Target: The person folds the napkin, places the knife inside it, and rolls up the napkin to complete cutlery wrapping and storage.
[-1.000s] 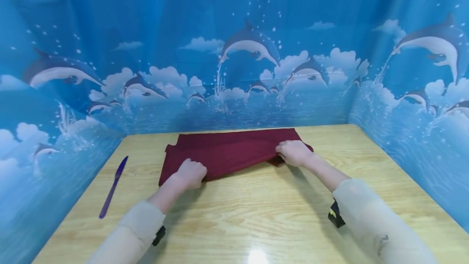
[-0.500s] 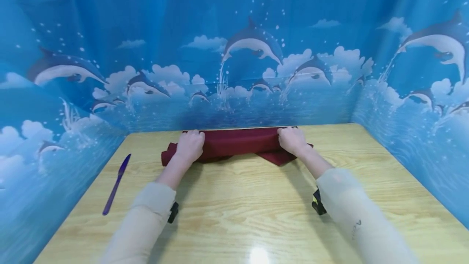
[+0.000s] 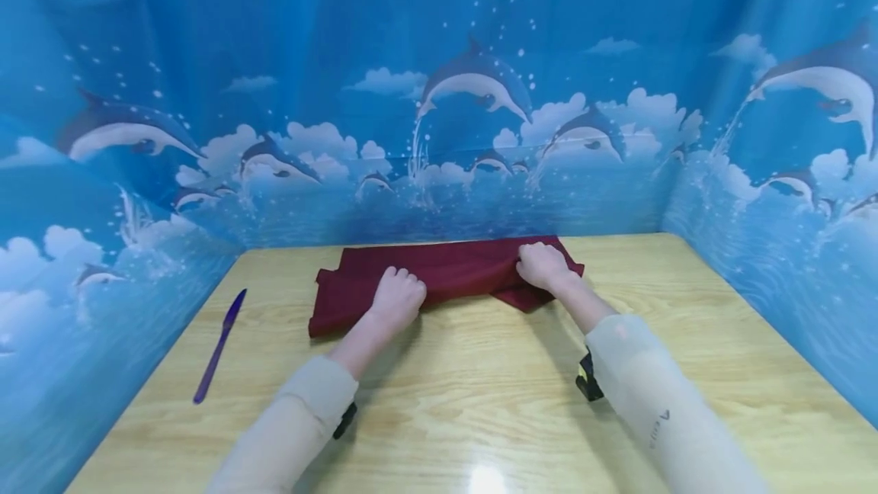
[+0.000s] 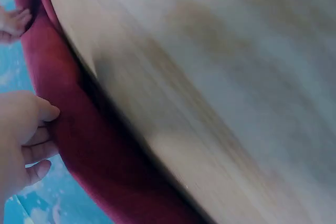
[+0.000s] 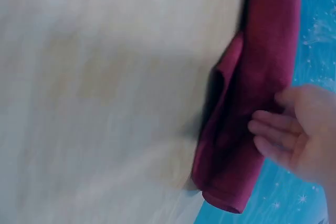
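A dark red cloth [image 3: 370, 292] lies folded along the far edge of the table, its exact kind unclear. My left hand [image 3: 398, 297] grips its near edge left of the middle, fingers curled. Toward its right end, my right hand [image 3: 542, 265] holds the same edge slightly raised, and a corner hangs out beneath. In the left wrist view, the thumb of my left hand [image 4: 26, 135] lies against the cloth [image 4: 79, 114]. The right wrist view has the fingers of my right hand [image 5: 299, 129] at the cloth [image 5: 252, 87], which looks rolled over there.
A purple knife [image 3: 221, 345] lies on the left side of the wooden table [image 3: 466, 395]. Blue curtains [image 3: 329, 197] printed with dolphins stand close behind the cloth and along both sides.
Both hands pushed the cloth's near edge toward the back. Since then my left hand has come nearer and rightward, and the cloth's left part has spread forward again. My right hand stays near the right end.
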A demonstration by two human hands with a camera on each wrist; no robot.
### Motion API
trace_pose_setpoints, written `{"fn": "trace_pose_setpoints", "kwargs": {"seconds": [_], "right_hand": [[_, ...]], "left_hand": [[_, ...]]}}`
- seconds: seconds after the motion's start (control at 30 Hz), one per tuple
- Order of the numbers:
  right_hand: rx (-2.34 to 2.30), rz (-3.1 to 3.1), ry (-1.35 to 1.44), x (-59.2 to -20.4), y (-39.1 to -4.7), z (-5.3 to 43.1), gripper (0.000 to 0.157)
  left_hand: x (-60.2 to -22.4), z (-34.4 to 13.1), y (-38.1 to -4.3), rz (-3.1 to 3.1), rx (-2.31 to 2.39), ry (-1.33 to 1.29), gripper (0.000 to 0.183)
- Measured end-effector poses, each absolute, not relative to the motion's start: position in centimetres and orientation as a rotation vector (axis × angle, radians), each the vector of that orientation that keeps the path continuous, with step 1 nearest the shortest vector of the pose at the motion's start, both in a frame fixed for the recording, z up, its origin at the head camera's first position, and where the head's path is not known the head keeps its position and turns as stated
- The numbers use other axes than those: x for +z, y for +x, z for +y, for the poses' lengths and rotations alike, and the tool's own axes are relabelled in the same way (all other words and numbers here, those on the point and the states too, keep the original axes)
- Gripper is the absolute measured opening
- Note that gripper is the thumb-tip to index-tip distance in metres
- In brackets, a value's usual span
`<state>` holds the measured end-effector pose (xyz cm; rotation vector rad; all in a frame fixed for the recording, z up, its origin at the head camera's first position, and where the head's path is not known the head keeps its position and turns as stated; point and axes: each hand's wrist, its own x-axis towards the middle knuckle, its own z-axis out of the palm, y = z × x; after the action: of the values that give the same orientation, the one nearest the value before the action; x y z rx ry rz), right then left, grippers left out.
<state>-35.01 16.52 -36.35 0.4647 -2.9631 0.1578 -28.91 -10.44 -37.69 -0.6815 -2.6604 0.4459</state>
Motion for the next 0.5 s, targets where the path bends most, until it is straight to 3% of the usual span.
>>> {"fn": "trace_pose_setpoints", "kwargs": {"seconds": [0.27, 0.5], "right_hand": [[-0.262, -2.685, 1.067, -38.2, -31.8, 15.8, 0.022], [-0.421, -2.652, 1.083, -39.3, -31.3, 15.6, 0.016]], "left_hand": [[-36.8, -11.0, -30.6, -2.678, 0.333, -0.549, 0.008], [-35.8, -10.4, -31.2, -2.7, 0.316, -0.533, 0.008]]}}
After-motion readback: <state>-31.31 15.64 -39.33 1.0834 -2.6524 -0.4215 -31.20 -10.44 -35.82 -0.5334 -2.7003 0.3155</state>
